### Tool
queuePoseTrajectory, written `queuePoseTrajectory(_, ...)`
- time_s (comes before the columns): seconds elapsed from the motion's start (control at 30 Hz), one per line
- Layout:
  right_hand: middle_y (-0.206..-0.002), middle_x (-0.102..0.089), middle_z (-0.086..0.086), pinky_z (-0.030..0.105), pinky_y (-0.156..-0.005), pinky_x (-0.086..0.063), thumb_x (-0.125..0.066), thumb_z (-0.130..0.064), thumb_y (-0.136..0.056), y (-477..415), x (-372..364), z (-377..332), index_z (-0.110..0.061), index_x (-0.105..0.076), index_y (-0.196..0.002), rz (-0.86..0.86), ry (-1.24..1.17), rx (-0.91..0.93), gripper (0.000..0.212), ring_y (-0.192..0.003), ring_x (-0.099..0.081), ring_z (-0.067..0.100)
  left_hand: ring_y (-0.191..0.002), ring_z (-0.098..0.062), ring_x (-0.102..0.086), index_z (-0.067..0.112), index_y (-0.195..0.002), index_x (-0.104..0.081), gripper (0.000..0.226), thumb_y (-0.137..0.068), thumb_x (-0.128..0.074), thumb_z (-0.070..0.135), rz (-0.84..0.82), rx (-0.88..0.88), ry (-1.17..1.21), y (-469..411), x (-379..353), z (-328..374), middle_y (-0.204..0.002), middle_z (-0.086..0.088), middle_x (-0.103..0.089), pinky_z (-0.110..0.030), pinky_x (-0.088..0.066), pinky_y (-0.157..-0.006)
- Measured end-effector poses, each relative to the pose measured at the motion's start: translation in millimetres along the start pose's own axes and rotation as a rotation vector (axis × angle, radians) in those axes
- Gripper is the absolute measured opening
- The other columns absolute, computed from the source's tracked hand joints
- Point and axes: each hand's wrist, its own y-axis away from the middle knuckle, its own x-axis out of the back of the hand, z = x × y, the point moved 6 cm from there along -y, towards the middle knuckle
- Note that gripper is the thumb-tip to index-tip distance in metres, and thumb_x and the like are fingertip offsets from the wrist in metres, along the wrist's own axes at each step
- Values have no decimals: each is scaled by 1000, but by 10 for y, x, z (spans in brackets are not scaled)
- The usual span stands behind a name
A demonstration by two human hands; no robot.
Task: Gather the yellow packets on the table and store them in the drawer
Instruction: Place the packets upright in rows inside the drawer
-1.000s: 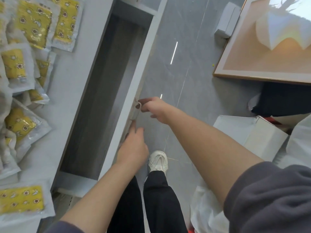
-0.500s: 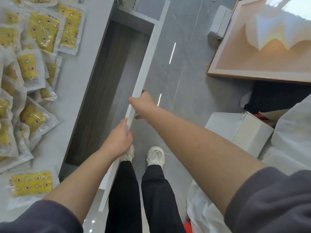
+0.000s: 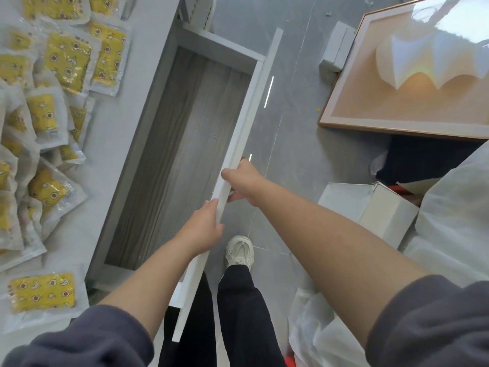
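Several yellow packets (image 3: 53,107) in clear wrapping lie spread over the white table (image 3: 124,123) at the left; one packet (image 3: 42,292) lies apart near the front edge. Beside the table the drawer (image 3: 174,160) stands pulled out, its grey wood-grain bottom bare. My left hand (image 3: 203,229) grips the white drawer front (image 3: 246,128) from the inside edge. A little farther along the same panel, my right hand (image 3: 240,181) grips it with the fingers curled under the outer side.
On the grey tiled floor to the right lie a framed picture (image 3: 397,102), a small white box (image 3: 336,46), an open white carton (image 3: 375,205) and white plastic wrapping (image 3: 449,221). My legs and a white shoe (image 3: 239,251) stand just in front of the drawer.
The drawer has slid farther out from the table, with both hands on its front panel. The view has shifted, showing more packets at the left.
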Motion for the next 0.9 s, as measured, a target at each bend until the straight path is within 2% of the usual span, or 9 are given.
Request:
queuePoseTrajectory(0.1,-117,-60,15,50,-75,-59,-50,-9,-91,54,-19,-10,-12,-42,-129,30,17,-4,39,-101,-64,35,-125,-27,-49,17,-141,-37,50,-94,-55,20,36,50,89,75,57,19,-137,-6,-49,-34,-42,-96)
queuePoseTrajectory(0.2,-137,-49,13,48,-89,-54,-52,-14,-92,196,-5,-97,-19,-19,-147,197,209,93,64,-114,-57,34,-124,-21,-51,17,-140,-42,54,-92,-62,32,194,75,190,220,268,-54,-140,-2,-50,-36,-44,-100)
queuePoseTrajectory(0.27,-158,-21,6,41,-107,-39,-49,-14,-94,373,-20,-185,-19,-2,-153,321,379,187,76,-138,-35,30,-107,-18,-60,18,-122,-57,32,-92,-61,29,322,46,197,363,509,-155,-122,1,-62,-39,-50,-93)
queuePoseTrajectory(0.33,-163,1,5,38,-119,-14,-47,-11,-93,567,-102,-307,-13,4,-154,414,570,298,80,-149,-4,24,-87,-14,-64,21,-95,-65,7,-92,-61,25,386,43,180,505,738,-303,-95,3,-70,-38,-54,-82)
queuePoseTrajectory(0.4,-162,4,6,41,-121,-5,-48,-11,-91,711,-315,-444,-11,1,-154,460,772,387,79,-149,6,23,-75,-13,-63,25,-78,-63,12,-89,-63,28,414,58,147,632,965,-496,-76,8,-68,-38,-55,-74)
queuePoseTrajectory(0.53,-162,-9,7,43,-121,-10,-49,-13,-92,825,-980,-686,-12,-15,-153,332,925,519,70,-149,-3,23,-70,-13,-61,25,-70,-61,20,-86,-67,36,464,41,104,856,1431,-893,-67,9,-63,-36,-52,-68)
queuePoseTrajectory(0.7,-150,-35,6,40,-114,-29,-52,-9,-89,980,-1712,-1019,-11,-39,-143,336,834,666,56,-141,-28,22,-67,-17,-62,19,-76,-65,19,-90,-63,32,518,-115,126,1115,2062,-1216,-69,4,-66,-40,-52,-66)
queuePoseTrajectory(0.83,-131,-49,3,38,-98,-45,-48,-9,-91,994,-2118,-1202,-14,-47,-135,313,678,617,44,-120,-47,19,-78,-18,-57,19,-85,-65,8,-88,-63,26,671,-189,-6,1260,2564,-1446,-81,5,-59,-39,-50,-64)
queuePoseTrajectory(0.9,-126,-52,2,40,-92,-49,-47,-11,-93,961,-2245,-1237,-16,-48,-133,245,611,532,40,-112,-53,19,-88,-22,-54,17,-88,-65,9,-83,-69,24,727,-187,-99,1287,2702,-1572,-88,1,-55,-39,-47,-71)
